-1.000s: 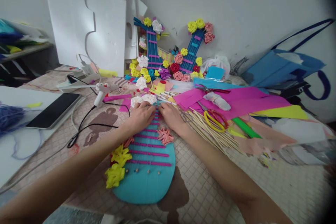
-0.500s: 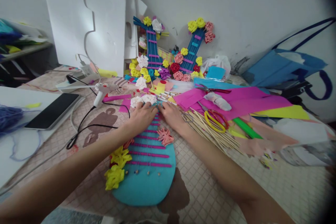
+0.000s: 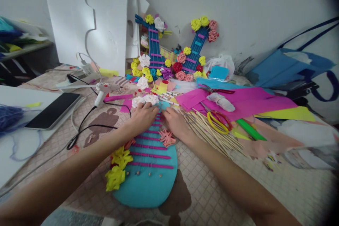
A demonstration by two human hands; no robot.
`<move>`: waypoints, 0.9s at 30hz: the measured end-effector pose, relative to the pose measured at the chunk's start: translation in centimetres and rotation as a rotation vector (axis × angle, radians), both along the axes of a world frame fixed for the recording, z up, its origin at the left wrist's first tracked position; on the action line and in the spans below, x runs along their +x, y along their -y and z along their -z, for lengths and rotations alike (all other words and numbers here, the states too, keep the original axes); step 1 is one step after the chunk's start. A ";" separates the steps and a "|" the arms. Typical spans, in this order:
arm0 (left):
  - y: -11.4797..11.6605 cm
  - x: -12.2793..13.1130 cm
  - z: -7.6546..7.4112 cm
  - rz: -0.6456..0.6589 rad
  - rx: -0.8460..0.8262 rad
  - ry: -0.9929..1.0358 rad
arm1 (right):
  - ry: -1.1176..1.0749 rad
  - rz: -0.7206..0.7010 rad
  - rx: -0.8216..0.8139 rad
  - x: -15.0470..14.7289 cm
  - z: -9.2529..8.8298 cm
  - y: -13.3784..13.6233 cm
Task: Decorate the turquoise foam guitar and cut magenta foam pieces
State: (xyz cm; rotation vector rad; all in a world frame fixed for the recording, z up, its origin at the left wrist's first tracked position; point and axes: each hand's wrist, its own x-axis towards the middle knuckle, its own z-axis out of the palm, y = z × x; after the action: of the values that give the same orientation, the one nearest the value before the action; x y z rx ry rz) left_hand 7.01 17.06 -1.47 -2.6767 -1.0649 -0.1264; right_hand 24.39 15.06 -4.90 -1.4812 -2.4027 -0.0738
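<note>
From my remote station I am observing a turquoise guitar-shaped piece (image 3: 145, 192) lying near centre on the table (image 3: 209, 197), neck pointing far. The left hand (image 3: 145, 117) is curling over the neck beside white flowers (image 3: 144, 100); the right hand (image 3: 175, 123) is bending its fingers at the neck's right edge. Whether either is pinching anything, I cannot tell. A glue gun (image 3: 101, 95) is resting left, sticks (image 3: 214, 134) right.

left hand (image 3: 144, 116) and right hand (image 3: 174, 122): fingers at far part of toy guitar (image 3: 148, 190), grip hidden | yellow flowers (image 3: 116, 178): guitar's near left edge | left: glue gun (image 3: 100, 97), phone (image 3: 54, 110) farther left | right: sticks (image 3: 209, 134), scissors (image 3: 218, 123), pink paper (image 3: 259, 99) | far right: blue bag (image 3: 286, 69) | far: two flowered guitars (image 3: 154, 47) near wall (image 3: 233, 3)
</note>
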 end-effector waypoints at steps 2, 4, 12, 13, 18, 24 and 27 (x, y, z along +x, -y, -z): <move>0.1 0.0 0.1 -0.014 -0.006 0.021 | -0.037 0.025 -0.020 0.1 0.4 0.5; 0.2 0.1 0.1 -0.037 -0.011 0.043 | -0.069 0.038 -0.038 0.2 0.7 0.6; -0.3 0.0 0.5 -0.005 -0.042 0.105 | -0.204 0.047 -0.073 0.3 0.6 0.5; -0.4 0.0 0.6 0.003 -0.049 0.098 | -0.216 0.055 -0.066 0.3 0.5 0.6; -0.5 0.0 0.6 0.010 -0.041 0.080 | -0.208 0.075 -0.064 0.1 0.0 1.2; -0.4 0.0 0.6 -0.016 -0.040 0.083 | -0.153 0.016 -0.046 0.2 -0.2 1.4; -0.3 0.0 0.4 -0.018 -0.037 0.073 | -0.148 -0.002 -0.026 0.2 -0.2 1.4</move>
State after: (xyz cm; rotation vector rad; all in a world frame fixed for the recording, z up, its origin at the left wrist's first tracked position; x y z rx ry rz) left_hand 7.05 17.36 -1.92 -2.7133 -1.1234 -0.2046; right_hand 24.62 13.65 -4.74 -1.4418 -2.2953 0.0655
